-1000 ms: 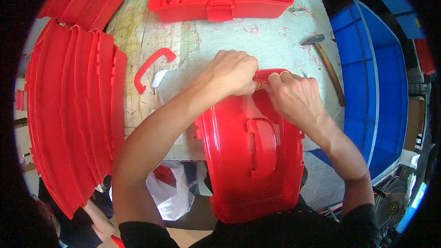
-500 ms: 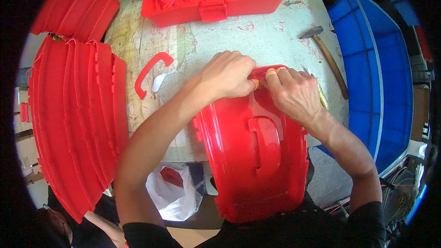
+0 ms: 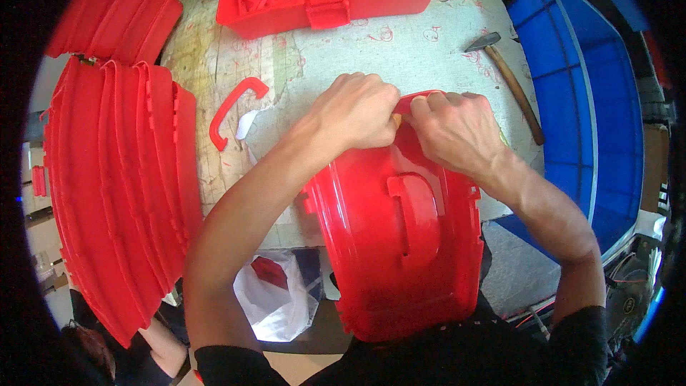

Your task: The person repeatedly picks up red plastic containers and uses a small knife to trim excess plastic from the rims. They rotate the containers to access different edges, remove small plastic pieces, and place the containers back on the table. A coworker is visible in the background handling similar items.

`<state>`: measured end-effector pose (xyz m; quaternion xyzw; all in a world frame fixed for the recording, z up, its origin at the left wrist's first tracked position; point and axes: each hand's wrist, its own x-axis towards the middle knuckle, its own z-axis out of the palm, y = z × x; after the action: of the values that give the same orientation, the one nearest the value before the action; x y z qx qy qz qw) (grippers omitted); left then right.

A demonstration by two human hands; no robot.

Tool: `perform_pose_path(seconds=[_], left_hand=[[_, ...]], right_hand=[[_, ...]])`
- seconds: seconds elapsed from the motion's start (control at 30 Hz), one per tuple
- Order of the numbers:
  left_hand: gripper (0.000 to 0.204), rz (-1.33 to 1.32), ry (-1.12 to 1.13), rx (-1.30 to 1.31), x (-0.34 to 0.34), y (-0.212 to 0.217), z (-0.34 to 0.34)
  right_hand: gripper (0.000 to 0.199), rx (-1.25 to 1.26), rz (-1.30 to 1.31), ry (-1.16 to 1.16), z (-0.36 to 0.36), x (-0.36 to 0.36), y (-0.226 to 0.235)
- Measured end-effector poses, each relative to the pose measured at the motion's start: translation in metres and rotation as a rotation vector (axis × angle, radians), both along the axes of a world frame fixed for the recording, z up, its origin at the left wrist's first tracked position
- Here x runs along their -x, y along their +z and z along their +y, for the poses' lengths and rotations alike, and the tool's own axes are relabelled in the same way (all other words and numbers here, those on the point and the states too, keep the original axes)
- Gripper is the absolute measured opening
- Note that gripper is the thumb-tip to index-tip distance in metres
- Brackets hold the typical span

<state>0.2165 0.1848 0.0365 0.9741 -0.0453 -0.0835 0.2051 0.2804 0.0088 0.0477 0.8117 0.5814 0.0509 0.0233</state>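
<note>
A glossy red plastic toolbox lid (image 3: 371, 243) with a curved handle-shaped recess slants from the worktable toward my body. At its far end, my left hand (image 3: 361, 111) is closed with fingers curled, pinching the rim near the middle. Close beside it, my right hand (image 3: 457, 129) is also closed over the same edge, knuckles up. The fingers hide the exact spot they press, and I cannot tell whether a small part is between them. A loose red carry handle (image 3: 232, 111) lies on the table left of my left hand.
A red bin (image 3: 268, 25) of thin red plastic pieces stands at the back. Stacked red shells (image 3: 118, 186) rise at left. A hammer (image 3: 511, 82) and blue crate (image 3: 564, 100) are at right. A white bag (image 3: 275, 307) hangs near; a co-worker's arm (image 3: 164, 347) shows lower left.
My right fingers have curled in tighter over the lid's far edge. The left hand keeps its grip. The view has shifted slightly, and the co-worker at lower left has moved a little.
</note>
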Motion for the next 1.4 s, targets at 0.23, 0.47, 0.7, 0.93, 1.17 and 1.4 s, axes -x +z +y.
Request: perform_pose_path(seconds=[0.23, 0.47, 0.7, 0.93, 1.17, 1.4], left_hand=[[0.017, -0.069, 0.035, 0.043, 0.002, -0.005, -0.003], [0.021, -0.011, 0.048, 0.011, -0.002, -0.007, 0.000], [0.022, -0.089, 0.021, -0.028, -0.002, -0.005, 0.003], [0.018, -0.071, 0.058, 0.030, -0.002, -0.007, 0.003], [0.017, -0.060, 0.041, -0.028, -0.005, -0.007, 0.005], [0.017, -0.064, 0.047, -0.003, -0.005, -0.002, 0.005]], right_hand=[[0.015, 0.304, -0.343, 0.327, 0.018, 0.003, 0.022], [0.012, 0.143, -0.058, -0.148, 0.009, 0.003, -0.002], [0.010, 0.114, -0.153, -0.124, 0.009, 0.010, -0.006], [0.016, 0.375, -0.426, 0.290, 0.027, 0.001, 0.015], [0.010, 0.060, -0.078, -0.253, 0.017, 0.012, -0.014], [0.011, 0.067, -0.332, 0.085, 0.014, -0.001, -0.014]])
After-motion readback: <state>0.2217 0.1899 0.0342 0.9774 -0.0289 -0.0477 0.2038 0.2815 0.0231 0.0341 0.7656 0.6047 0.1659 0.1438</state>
